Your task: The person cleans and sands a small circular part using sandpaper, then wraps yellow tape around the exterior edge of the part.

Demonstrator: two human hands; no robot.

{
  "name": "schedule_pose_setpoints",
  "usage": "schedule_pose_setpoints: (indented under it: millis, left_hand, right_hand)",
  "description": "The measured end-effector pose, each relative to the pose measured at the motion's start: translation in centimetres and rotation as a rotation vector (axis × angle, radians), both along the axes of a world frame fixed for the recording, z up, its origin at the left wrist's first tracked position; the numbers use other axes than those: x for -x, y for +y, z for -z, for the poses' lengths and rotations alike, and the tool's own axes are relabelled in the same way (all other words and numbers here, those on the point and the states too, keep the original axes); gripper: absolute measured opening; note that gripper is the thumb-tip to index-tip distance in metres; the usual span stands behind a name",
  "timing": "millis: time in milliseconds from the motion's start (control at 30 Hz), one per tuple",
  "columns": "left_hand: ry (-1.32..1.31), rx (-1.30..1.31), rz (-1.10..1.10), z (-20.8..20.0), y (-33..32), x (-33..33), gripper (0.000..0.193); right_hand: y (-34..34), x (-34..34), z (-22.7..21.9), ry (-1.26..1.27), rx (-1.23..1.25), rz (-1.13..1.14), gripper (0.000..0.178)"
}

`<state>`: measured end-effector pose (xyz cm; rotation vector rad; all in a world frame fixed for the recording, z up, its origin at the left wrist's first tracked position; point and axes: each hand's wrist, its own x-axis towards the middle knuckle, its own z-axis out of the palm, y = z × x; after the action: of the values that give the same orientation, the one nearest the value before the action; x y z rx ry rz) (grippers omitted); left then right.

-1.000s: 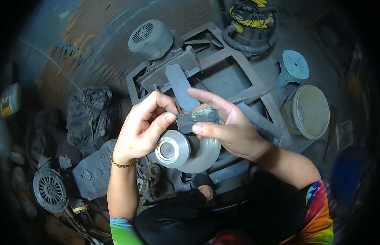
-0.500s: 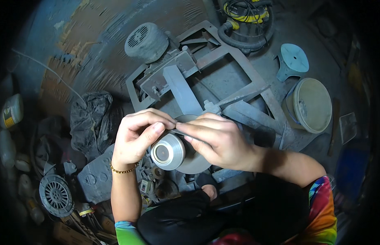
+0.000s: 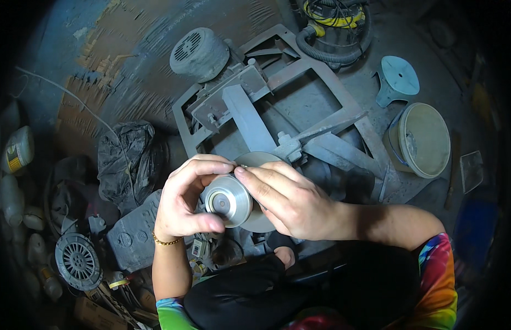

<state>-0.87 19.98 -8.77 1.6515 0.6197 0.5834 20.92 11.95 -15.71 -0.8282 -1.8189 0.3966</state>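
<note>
"What is seen at the far left?"

"Well to the left of the fingers of the left hand (image 3: 178, 203), a jar (image 3: 18, 149) is seen. Lower than those fingers a round slotted cover (image 3: 78, 262) is placed, and nearer to them a dark bag (image 3: 117, 159). A bracelet (image 3: 166, 240) is worn below them, on the wrist."

"How are the left fingers held?"

"They are arched over the upper side of a metal hub (image 3: 229, 201); the thumb is set wide apart from them, by its lower edge. Well above them a motor (image 3: 200, 55) is seen."

"Where is the hub, then?"

"It is framed by the left thumb and fingers, with the right hand (image 3: 291, 203) just to its right. A pale disc (image 3: 257, 221) is partly covered by the right fingers."

"Is anything gripped by those?"

"That cannot be told. They are stretched out close together, their tips brought beside the left fingertips; the right thumb is hidden."

"And farther right?"

"Beyond the right fingers, a metal frame (image 3: 327, 81), then a stool (image 3: 399, 80) and a bucket (image 3: 434, 140) are seen."
</note>
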Motion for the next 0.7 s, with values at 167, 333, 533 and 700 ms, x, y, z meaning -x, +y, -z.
schedule_pose_setpoints:
  millis: [167,333,533,700]
  left_hand:
    - [0.081,-0.154,0.116,-0.4,-0.1,0.3,0.099]
    - [0.167,-0.263,0.093,-0.8,-0.7,0.0,0.100]
    - [0.247,-0.433,0.092,-0.9,-0.6,0.0,0.097]
    - [0.316,-0.542,0.104,-1.2,-0.6,-0.4,0.095]
  right_hand:
    - [0.0,0.1,0.0,-0.008,-0.012,0.008,0.055]
    - [0.0,0.0,0.0,-0.041,-0.025,0.025,0.053]
    - [0.0,0.1,-0.1,-0.032,-0.021,0.023,0.052]
    - [0.0,0.1,0.4,-0.081,-0.036,0.078,0.052]
